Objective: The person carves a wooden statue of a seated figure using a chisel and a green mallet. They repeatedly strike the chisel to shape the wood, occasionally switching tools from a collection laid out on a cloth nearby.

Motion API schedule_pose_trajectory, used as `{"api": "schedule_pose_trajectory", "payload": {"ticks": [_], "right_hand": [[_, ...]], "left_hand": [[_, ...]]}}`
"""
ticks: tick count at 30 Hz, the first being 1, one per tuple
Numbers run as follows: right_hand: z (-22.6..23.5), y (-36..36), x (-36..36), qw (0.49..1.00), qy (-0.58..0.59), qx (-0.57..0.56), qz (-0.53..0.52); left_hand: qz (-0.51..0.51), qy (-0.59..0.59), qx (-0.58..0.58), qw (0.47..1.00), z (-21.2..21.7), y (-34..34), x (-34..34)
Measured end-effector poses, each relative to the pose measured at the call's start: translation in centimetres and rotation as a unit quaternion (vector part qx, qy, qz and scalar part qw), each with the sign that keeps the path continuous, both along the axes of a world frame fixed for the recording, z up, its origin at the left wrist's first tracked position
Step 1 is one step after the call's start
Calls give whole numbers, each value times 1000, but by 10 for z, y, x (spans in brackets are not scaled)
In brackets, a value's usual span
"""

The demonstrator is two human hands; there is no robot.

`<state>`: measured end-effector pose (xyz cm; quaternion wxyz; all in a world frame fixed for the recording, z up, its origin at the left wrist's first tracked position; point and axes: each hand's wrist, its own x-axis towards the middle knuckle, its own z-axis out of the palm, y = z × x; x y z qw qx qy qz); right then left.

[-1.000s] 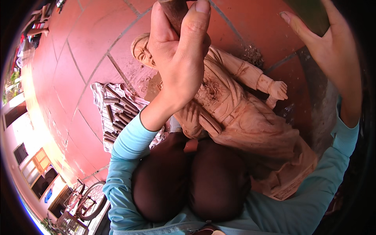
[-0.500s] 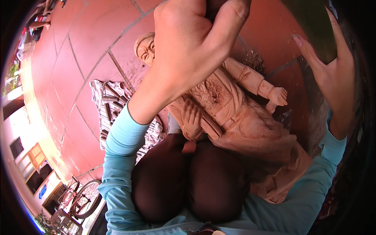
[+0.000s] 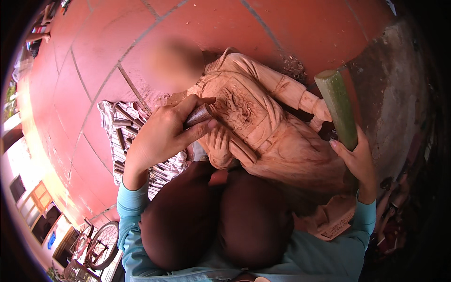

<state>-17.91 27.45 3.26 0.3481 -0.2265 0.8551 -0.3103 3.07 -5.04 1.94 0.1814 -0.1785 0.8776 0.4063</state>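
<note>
A carved wooden statue of a robed figure [image 3: 277,131] lies slantwise in front of my knees, its chest bearing a raised ornament and its head blurred. My left hand [image 3: 157,134] is closed round a dark rounded tool handle [image 3: 199,116], probably a carving chisel's, above the statue's near shoulder; its blade is hidden. In my right hand [image 3: 361,157] is a thick green club-like mallet [image 3: 339,105], gripped near its lower end and pointing up beside the statue's outstretched hand. The mallet and the handle are well apart.
Several carving tools lie on a striped cloth [image 3: 107,116] to the left. Wood shavings [image 3: 293,68] are heaped on the red tiled floor [image 3: 155,35] beyond the statue. A bicycle [image 3: 101,244] stands at lower left. Part of another person [image 3: 37,36] shows at far upper left.
My left hand has come down and nearer with the handle, uncovering the statue's chest. My right hand has moved inward and lower with the mallet, which now shows whole.
</note>
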Motion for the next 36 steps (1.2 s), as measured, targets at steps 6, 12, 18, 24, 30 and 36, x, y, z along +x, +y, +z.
{"api": "schedule_pose_trajectory", "payload": {"ticks": [6,12,18,24,30,36], "right_hand": [[-3,32,34,980,-164,35,-108],[-11,35,43,974,-185,-10,-129],[-15,26,49,980,-123,-49,-148],[-17,26,48,981,-121,-49,-142],[-18,28,53,980,-109,-36,-163],[-16,25,55,981,-106,-37,-156]], "left_hand": [[28,56,27,998,11,19,0],[-117,91,-52,988,15,44,-2],[-187,97,-76,975,12,52,4],[-213,62,95,970,29,55,9],[69,31,90,993,37,32,55],[386,-124,-33,914,-18,10,146]]}}
